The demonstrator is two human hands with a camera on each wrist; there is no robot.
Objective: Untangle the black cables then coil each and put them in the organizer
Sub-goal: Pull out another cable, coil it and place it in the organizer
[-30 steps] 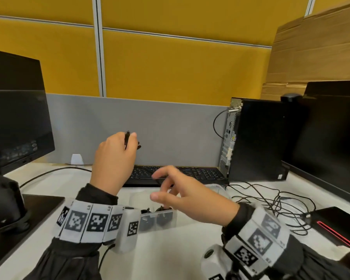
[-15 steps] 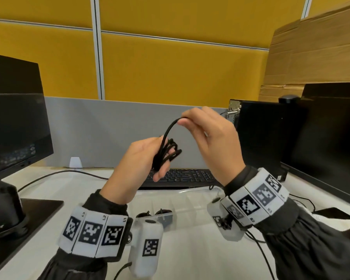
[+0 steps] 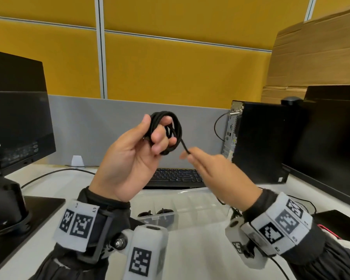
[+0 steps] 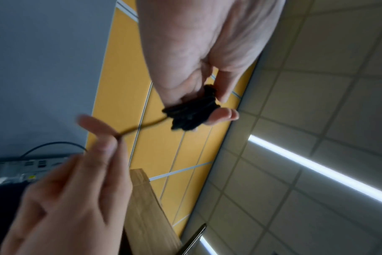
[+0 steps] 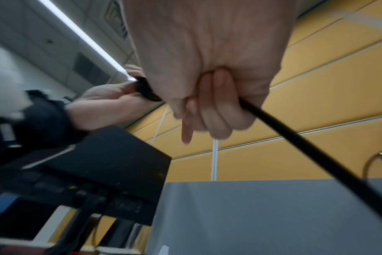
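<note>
My left hand (image 3: 156, 134) is raised over the desk, palm toward me, with thumb and fingers curled round a small coil of black cable (image 3: 177, 126). A loose strand leaves the coil to the lower right, where my right hand (image 3: 189, 156) pinches it. In the left wrist view the coil (image 4: 190, 112) sits at my left fingertips and the right hand (image 4: 113, 136) pinches the strand. The right wrist view shows my right hand (image 5: 207, 110) curled round the cable (image 5: 294, 138), which trails off lower right. The clear organizer (image 3: 202, 207) lies below, with coiled black cables (image 3: 156, 214) in its left compartments.
A black keyboard (image 3: 176, 176) lies behind the organizer. A PC tower (image 3: 257, 142) and a monitor (image 3: 331, 138) stand at the right, another monitor (image 3: 14, 118) at the left. Loose cables (image 3: 300, 202) lie on the desk at the right. A grey partition closes the back.
My right hand rose from above the organizer to the cable, then came down to the right, drawing the strand. My left hand turned palm toward me, and the coil now shows as a round loop.
</note>
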